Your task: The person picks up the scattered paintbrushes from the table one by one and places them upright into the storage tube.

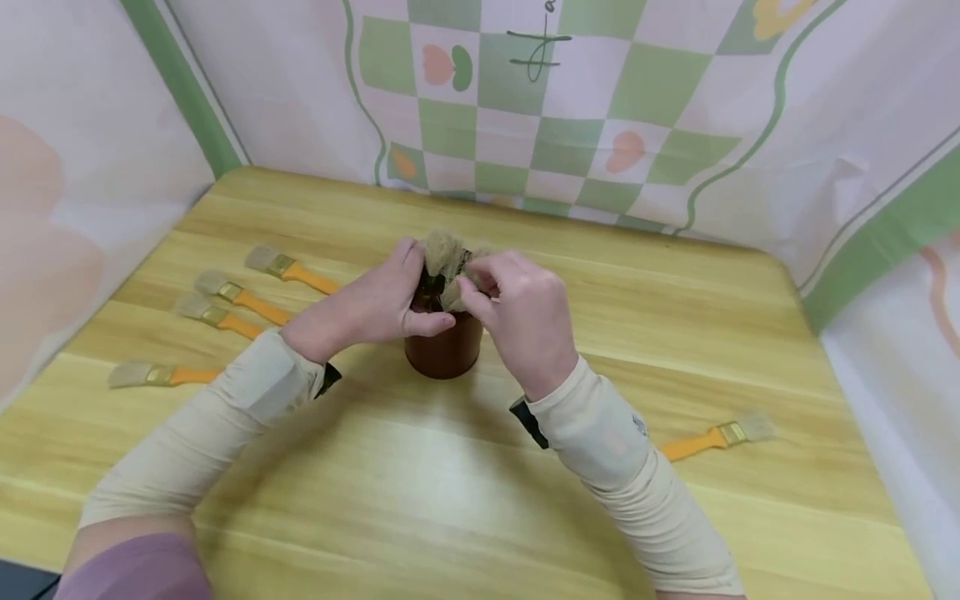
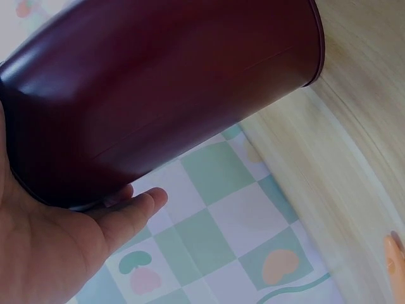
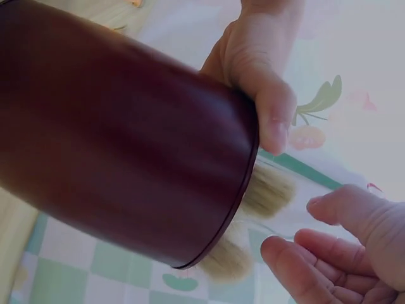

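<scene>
Two hands at a dark red cup full of brushes in the middle of a wooden table.

The dark red cup [image 1: 444, 350] stands upright near the centre of the table [image 1: 465, 483], with pale brush bristles [image 1: 444, 252] sticking up out of its mouth. The left hand [image 1: 378, 304] grips the cup's left side at the rim, thumb curled over the near edge. The right hand [image 1: 525, 312] is at the bristles from the right, its fingers bent toward them; whether they pinch a brush I cannot tell. Four orange-handled brushes [image 1: 240, 302] lie flat on the table to the far left, well apart from the cup. One more orange-handled brush [image 1: 712, 437] lies to the near right. A checked green and pink cloth [image 1: 570, 117] hangs behind the table.
</scene>
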{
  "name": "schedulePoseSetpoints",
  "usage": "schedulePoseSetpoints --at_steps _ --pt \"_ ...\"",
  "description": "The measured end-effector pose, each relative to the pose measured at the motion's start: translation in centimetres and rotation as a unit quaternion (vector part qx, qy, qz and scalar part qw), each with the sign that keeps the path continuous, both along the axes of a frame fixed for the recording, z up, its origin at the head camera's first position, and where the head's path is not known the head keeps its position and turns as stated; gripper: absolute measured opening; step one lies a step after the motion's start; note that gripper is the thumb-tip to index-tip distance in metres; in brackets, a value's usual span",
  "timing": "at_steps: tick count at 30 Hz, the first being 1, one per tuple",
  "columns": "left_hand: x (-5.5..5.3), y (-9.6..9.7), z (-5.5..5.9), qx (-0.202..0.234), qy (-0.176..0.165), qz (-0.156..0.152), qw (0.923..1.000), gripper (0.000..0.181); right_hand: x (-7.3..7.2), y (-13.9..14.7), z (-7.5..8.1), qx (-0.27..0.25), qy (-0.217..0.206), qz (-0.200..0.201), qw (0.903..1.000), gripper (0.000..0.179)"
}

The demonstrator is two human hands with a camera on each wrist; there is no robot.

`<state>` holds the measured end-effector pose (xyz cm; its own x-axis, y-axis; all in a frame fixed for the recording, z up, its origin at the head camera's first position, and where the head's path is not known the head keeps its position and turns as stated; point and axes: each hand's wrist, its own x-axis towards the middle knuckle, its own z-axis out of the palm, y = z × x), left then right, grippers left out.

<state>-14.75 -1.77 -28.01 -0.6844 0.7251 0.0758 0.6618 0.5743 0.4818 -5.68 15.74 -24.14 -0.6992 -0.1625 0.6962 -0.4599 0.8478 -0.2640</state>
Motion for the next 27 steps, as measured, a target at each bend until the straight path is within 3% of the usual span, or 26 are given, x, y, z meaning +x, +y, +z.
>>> schedulePoseSetpoints --at_steps 5,11,14,27 --pt "0.1 0.1 0.0 -0.003 0.002 0.001 1.0000 0.110 0.5 1.7 -0.5 -0.045 -0.049 -0.039 0.9970 0.010" --pt "0.4 0.0 0.2 -0.027 -0.019 0.014 0.9994 0.104 1.2 4.5 -1.7 -0.090 -0.138 -0.114 0.9796 0.014" --pt "0.3 0.1 0.4 -0.024 -0.018 0.016 0.9994 0.104 1.3 5.7 -2.0 -0.094 -0.147 -0.135 0.9753 0.015" --pt "0.1 0.0 0.3 -0.029 -0.018 0.011 0.9993 0.102 2.0 8.5 -3.6 -0.074 -0.170 -0.160 0.9695 0.017"
